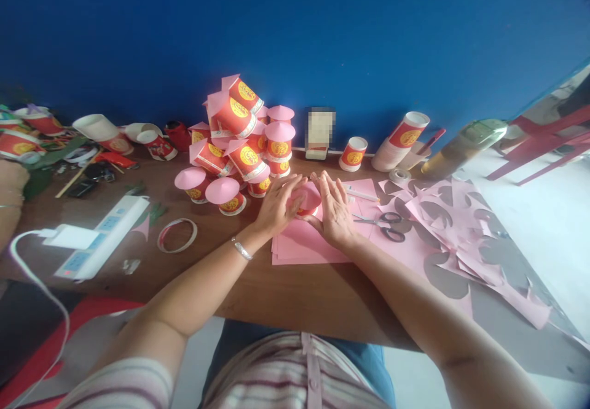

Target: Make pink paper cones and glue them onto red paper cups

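Note:
Between my two hands, over the pink paper sheets [313, 246], is a red cup topped with a pink paper cone [308, 196]. My left hand [280, 205] wraps round its left side, fingers bent over the cone. Against its right side rests my right hand [335, 211], with fingers pointing away from me. Most of the cup is hidden by the hands. Scissors [391, 226] lie right of my right hand on pink paper. Several red cups with pink cone tops [223, 191] are piled up to the left of my left hand.
A lone cup [353, 154], stacked cups [405, 135], a tape roll [399, 176] and a bottle [465, 144] stand at the back right. Cut pink scraps [456, 237] cover the right side. A power strip [104, 237] and a tape ring [177, 235] lie left.

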### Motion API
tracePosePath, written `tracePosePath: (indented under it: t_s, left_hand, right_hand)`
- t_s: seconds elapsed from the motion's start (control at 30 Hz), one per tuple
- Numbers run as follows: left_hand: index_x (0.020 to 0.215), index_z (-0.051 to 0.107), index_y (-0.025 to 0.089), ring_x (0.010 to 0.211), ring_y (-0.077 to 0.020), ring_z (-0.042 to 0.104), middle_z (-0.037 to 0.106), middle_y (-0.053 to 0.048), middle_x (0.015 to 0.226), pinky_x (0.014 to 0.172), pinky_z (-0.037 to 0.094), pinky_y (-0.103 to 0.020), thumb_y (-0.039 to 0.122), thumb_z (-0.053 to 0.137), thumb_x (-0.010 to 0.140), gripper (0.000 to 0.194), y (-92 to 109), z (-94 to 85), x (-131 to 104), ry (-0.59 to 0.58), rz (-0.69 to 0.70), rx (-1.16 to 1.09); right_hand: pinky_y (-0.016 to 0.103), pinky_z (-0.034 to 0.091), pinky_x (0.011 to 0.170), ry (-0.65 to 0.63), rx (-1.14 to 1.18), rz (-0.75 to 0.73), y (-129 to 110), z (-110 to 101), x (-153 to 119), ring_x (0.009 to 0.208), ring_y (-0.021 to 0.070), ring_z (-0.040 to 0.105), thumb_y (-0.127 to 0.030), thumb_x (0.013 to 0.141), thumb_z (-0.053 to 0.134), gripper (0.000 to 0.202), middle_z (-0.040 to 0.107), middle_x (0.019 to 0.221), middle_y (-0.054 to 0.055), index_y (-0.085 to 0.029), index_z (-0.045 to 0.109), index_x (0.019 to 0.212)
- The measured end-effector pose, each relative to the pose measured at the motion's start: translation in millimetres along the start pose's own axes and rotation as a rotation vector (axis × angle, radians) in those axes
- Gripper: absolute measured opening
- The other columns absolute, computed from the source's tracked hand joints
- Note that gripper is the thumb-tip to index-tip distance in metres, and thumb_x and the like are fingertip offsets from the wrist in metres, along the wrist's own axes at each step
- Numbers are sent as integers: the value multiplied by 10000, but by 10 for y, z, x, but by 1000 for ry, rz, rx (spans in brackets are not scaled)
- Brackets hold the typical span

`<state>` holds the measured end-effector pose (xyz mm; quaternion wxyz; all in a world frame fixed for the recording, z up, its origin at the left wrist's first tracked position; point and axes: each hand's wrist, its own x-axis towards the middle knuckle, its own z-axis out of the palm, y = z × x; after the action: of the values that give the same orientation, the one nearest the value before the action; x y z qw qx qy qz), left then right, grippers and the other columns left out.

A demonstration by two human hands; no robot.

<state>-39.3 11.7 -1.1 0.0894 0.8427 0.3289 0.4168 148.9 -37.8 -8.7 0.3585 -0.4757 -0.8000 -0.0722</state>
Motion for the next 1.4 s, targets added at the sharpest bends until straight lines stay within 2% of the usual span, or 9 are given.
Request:
tracePosePath:
  t_s: [0.13,0.3,0.5,0.67,0.8,0.97,1.2,1.4]
  left_hand:
    - [1459,480,193,1345,-243,567,701,-113,1326,1195,408,-502,389,503,1036,467,-2,-3,1,-10,3,11]
    - [1457,479,194,1351,-244,563,692,-113,1342,1192,418,-503,404,492,1037,470,-8,-4,7,-20,-4,18]
    - [1470,468,202,1371,-242,546,704,-106,1327,1214,384,-513,397,480,1044,469,1,-10,-2,-13,-5,-13]
    - [1468,469,204,1393,-230,518,693,-111,1344,1205,395,-495,393,479,1047,461,3,-12,1,-1,-7,-61]
    - [1473,469,198,1381,-243,531,698,-119,1333,1184,423,-501,419,471,1045,481,-2,-2,10,-10,-8,-46]
    - [1463,486,193,1368,-250,545,702,-117,1328,1167,443,-488,451,472,1041,495,4,-14,20,-18,-18,-25]
    - [1454,480,178,1358,-246,558,712,-114,1315,1161,449,-493,415,504,1037,480,13,-25,22,-4,-3,-64]
    - [1481,448,196,1379,-261,547,685,-123,1359,1156,455,-508,433,540,1017,529,14,-17,19,-22,-3,-109]
  right_hand:
    - [623,226,1254,-12,-61,-25,15,61,-22,1547,353,309,-667,1001,380,985,461,1587,195,-128,-150,1632]
    - [614,183,1267,-27,-92,-17,20,87,-24,1534,347,341,-667,1000,384,990,466,1579,210,-115,-141,1633]
    - [599,285,1240,33,-10,8,0,54,-32,1530,336,353,-567,1027,437,920,487,1567,202,-135,-92,1644]
    - [610,299,1234,79,76,54,-15,37,1,1526,312,369,-467,1054,426,814,509,1561,157,-215,-68,1650]
    - [618,293,1237,56,104,86,-15,78,36,1512,307,396,-418,1065,399,754,542,1533,156,-206,-22,1653]
    - [619,316,1228,41,115,125,-20,101,46,1476,314,452,-400,1067,384,698,568,1506,162,-192,69,1655]
    - [609,333,1225,38,172,125,-21,77,39,1455,298,481,-393,1070,389,689,566,1508,163,-179,93,1654]
    - [594,381,1197,58,250,230,15,72,48,1429,288,515,-391,1078,368,625,599,1482,134,-218,160,1641]
